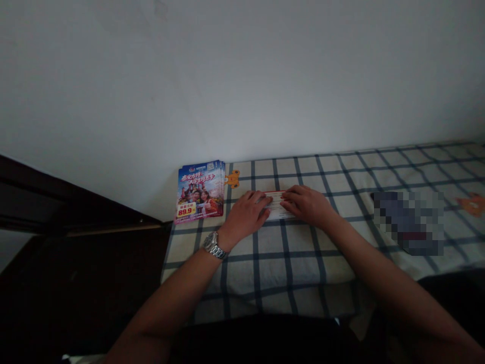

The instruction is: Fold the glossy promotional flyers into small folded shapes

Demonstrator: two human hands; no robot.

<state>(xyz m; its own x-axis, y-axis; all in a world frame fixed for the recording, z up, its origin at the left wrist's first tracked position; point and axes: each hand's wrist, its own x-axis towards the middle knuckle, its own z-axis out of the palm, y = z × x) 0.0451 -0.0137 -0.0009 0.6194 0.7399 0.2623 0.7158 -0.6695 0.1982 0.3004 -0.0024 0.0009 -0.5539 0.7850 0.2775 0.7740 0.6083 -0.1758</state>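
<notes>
A small folded leaflet (279,206), pale with printed lines and a red top edge, lies on the checked cloth between my hands. My left hand (247,215), with a metal watch (214,246) on its wrist, rests on the leaflet's left end, its fingers spread flat. On the right end lies my right hand (307,205), fingers stretched over the paper and slightly bent. Both palms face down, and their fingers cover the leaflet's two ends. To the left of my left hand is a stack of colourful flyers (200,192), the top one marked 89.9.
The checked cloth (271,265) covers a flat surface along a white wall (242,81). A blurred-out dark object (409,222) lies at the right. Printed bear figures show on the cloth. At the left the surface ends beside a dark area (94,283).
</notes>
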